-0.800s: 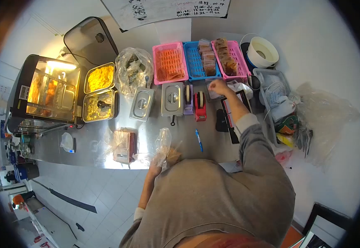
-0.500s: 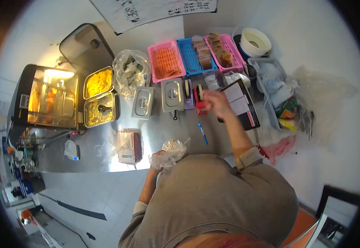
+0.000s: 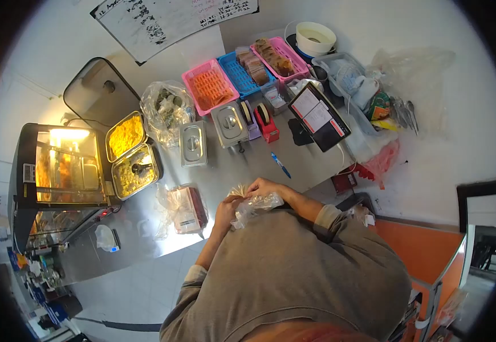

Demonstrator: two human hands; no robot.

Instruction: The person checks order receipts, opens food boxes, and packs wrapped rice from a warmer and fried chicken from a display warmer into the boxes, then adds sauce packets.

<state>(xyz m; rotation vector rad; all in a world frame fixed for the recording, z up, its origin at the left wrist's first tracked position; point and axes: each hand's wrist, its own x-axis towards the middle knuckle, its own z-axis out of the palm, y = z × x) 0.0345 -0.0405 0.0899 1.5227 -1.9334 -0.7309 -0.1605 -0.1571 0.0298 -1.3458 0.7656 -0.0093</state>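
Note:
A clear plastic bag is held close against my body at the front edge of the steel counter. My left hand is closed round its left side, near the bunched top. On the other side, my right hand pinches the bag's gathered neck, with its fingertips meeting those of the left hand. Whatever lies inside the bag is hard to make out. A blue pen lies beyond my right hand. Farther back stand a red tape dispenser and a purple tape dispenser.
To the left lies a bagged, brick-shaped package. Lidded steel pans, trays of yellow food and a lit display warmer stand beyond. Pink and blue baskets line the back. A tablet stands at right.
My right hand has come back from the red tape dispenser to the plastic bag and now grips its neck beside my left hand. The camera view has turned.

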